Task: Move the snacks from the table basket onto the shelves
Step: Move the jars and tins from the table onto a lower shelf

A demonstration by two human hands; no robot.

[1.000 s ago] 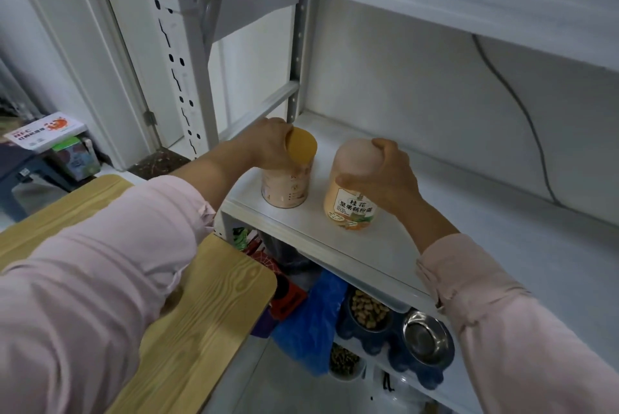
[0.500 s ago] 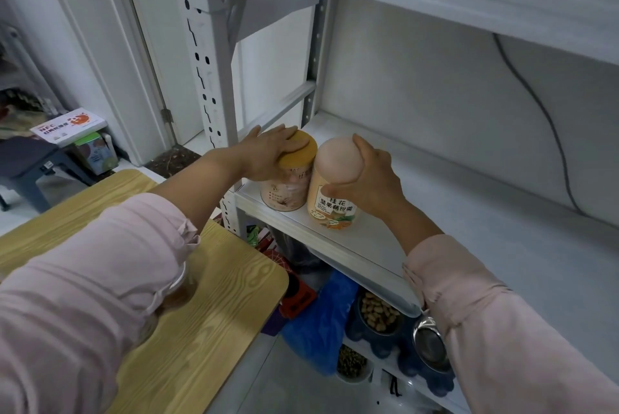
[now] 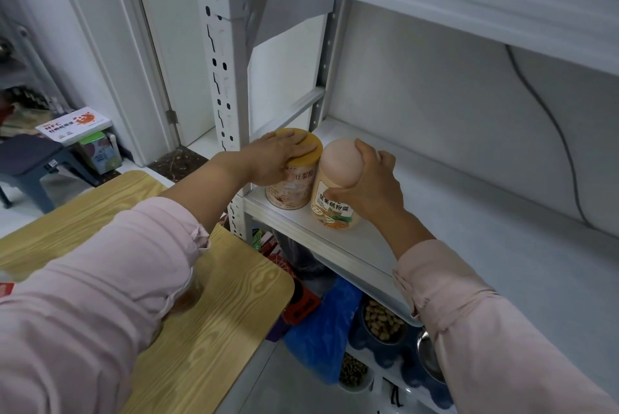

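Two tins: left hand flat on yellow-lid tin, right hand gripping peach-lid tin.

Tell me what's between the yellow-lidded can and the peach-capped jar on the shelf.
Nothing: in the head view the yellow-lidded can and peach-capped jar stand side by side, no gap showing.

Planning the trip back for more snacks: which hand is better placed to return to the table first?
Probably left. The left hand lies flat atop the can, gripping nothing, and the table is on its side. The right hand grips the jar and must let go first.
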